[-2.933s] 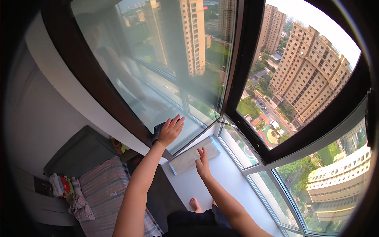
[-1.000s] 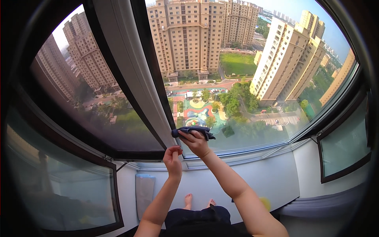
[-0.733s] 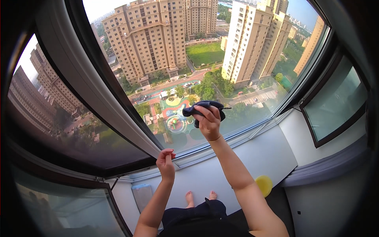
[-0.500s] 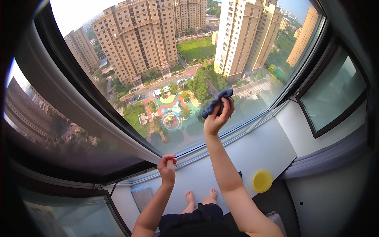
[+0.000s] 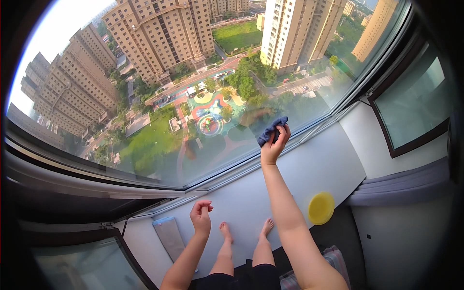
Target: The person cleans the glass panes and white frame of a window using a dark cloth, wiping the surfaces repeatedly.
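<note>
Lower now, right hand (image 5: pixel 273 145) presses cloth (image 5: pixel 270 129) on glass (image 5: pixel 193 116).

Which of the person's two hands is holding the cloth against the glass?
The right hand, raised to the big window pane, grips the dark blue cloth. The left hand hangs lower, loosely curled and empty, above the white sill.

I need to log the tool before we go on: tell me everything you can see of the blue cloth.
The blue cloth is small, dark blue and soft-looking, bunched into a crumpled wad with folds showing. The right hand grips it from below, fingers wrapped over its right side, and holds it up against the big window pane, just above the lower frame. Nothing else touches it. Whether it is wet cannot be told.
</note>
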Demonstrator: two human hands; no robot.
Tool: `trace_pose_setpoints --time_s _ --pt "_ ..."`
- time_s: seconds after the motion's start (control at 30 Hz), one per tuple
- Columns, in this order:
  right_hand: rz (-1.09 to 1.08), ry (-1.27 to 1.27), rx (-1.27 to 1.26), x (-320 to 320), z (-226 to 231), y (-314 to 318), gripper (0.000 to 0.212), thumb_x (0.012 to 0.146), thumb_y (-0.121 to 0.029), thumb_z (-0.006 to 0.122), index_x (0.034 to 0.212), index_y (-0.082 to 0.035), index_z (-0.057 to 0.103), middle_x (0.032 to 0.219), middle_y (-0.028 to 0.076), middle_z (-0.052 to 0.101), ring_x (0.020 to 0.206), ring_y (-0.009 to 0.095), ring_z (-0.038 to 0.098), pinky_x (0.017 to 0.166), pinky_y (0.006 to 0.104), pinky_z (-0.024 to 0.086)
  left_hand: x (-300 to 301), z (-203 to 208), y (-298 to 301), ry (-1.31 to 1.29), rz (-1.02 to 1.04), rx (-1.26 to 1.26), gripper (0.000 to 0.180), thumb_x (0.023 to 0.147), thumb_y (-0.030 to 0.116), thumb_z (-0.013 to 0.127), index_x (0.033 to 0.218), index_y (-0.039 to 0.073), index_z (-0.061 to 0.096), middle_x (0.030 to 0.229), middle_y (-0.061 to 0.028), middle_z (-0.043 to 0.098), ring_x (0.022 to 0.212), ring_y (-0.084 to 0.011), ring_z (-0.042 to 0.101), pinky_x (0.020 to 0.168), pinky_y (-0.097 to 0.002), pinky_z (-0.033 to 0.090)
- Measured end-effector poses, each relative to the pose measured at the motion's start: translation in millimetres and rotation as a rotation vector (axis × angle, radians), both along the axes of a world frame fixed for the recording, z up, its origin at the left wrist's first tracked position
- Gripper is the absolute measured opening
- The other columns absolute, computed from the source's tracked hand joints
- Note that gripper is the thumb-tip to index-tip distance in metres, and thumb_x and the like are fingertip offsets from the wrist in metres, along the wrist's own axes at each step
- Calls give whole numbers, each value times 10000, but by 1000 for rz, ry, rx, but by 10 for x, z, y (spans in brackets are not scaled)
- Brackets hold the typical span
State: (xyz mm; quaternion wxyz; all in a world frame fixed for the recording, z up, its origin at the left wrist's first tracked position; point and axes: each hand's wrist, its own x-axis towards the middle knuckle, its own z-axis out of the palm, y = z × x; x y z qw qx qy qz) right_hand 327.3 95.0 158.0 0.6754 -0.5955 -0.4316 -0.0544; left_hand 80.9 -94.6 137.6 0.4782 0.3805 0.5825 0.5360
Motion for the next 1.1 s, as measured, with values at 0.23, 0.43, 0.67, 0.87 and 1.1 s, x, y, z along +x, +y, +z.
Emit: trace_pose_setpoints --time_s 0.23,0.43,0.67,0.87,1.1 --pt "105 -95 40 10 -718 -112 241 803 31 558 1033 -38 536 1137 189 476 1056 358 483 880 419 406 600 -1048 -124 -72 4 -82 144 891 29 463 832 34 594 838 -36 600 693 -103 561 659 -236 474" --pt "171 -111 -96 -183 -2007 -311 158 814 13 538 964 -25 573 1060 182 539 977 348 531 808 411 450 590 -1986 89 -84 -40 -20 141 890 2 458 831 23 585 854 -48 595 707 -113 563 662 -238 472" --pt "432 -337 -88 -1533 -3124 -807 222 754 -49 560 926 -155 652 1074 35 588 903 225 488 804 344 385 51 -2809 253 396 -68 440 181 749 -114 458 710 13 581 761 -97 577 673 -190 572 620 -262 471" --pt "349 -613 242 -1555 -3478 -655 190 782 -227 592 945 -299 657 1129 -97 589 994 116 435 869 282 308 -515 -3726 424 615 -58 801 200 638 -128 455 647 29 579 707 -97 574 584 -198 553 520 -257 445" --pt "3 -330 430 -971 -4051 17 412 899 -297 371 1210 -31 420 1302 233 390 1194 443 309 995 560 213 -383 -4498 648 316 -249 873 205 718 -142 452 679 10 585 755 -91 581 588 -145 549 525 -233 452"
